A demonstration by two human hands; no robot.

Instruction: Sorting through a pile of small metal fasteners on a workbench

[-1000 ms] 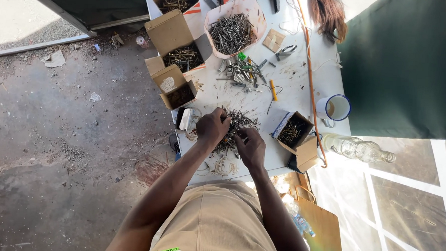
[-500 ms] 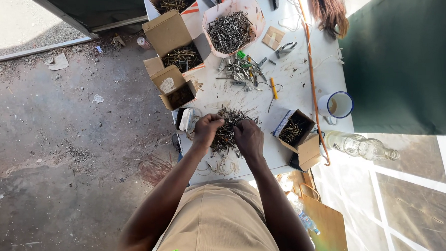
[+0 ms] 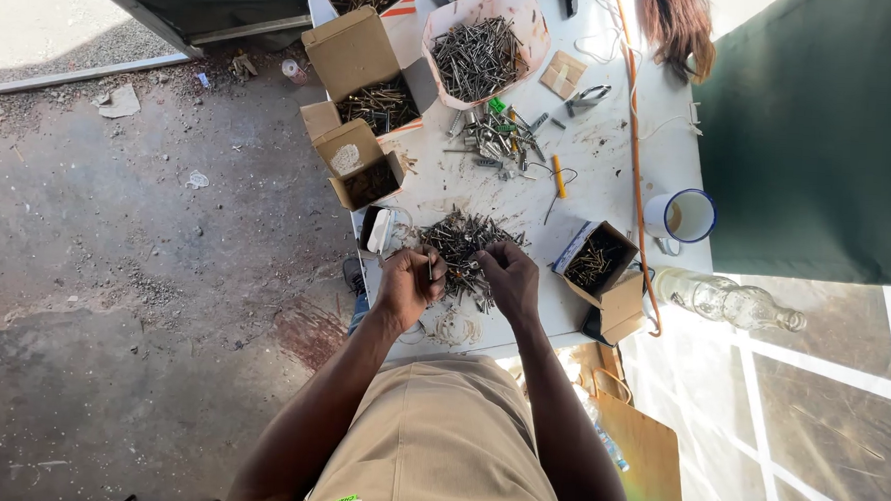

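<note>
While our left hand (image 3: 409, 284) pinches a few screws and our right hand (image 3: 511, 278) picks, fingers curled, the screw pile (image 3: 463, 241) on the bench (image 3: 599, 167) looks largely unsorted.

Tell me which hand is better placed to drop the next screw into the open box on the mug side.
Right. The right hand rests on the screw pile and is nearer the open box. The left hand sits on the far side, already pinching a screw.
</note>
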